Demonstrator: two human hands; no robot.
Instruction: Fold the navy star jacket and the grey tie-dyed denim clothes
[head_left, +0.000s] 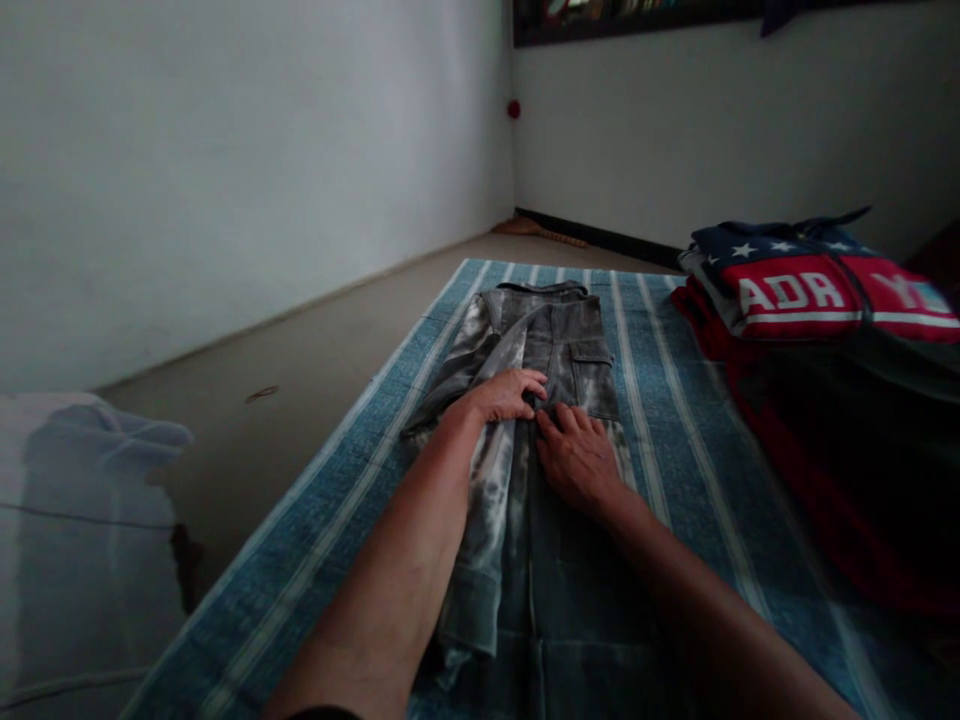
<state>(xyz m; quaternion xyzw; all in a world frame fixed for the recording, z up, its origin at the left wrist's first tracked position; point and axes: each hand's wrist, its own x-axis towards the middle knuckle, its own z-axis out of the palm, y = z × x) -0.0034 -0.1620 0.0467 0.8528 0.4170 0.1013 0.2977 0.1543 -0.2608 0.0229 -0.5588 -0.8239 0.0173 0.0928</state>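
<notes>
A grey tie-dye denim jacket (551,345) lies lengthwise on a blue striped cloth, its collar at the far end and a flap pocket on its right side. One sleeve is laid down along the left part of the jacket. My left hand (506,395) is on the middle of the front, thumb and fingers curled at the front edge of the fabric. Close beside it, my right hand (579,452) rests palm down on the jacket with the fingers stretched out. The lower part of the jacket is in shadow between my forearms.
To the right stands a pile of folded clothes, topped by a red and navy garment (795,290) with white stars and letters. Whitish see-through material (82,540) is at the left. The striped cloth (352,440) ends beside the bare floor (247,340). Walls meet behind.
</notes>
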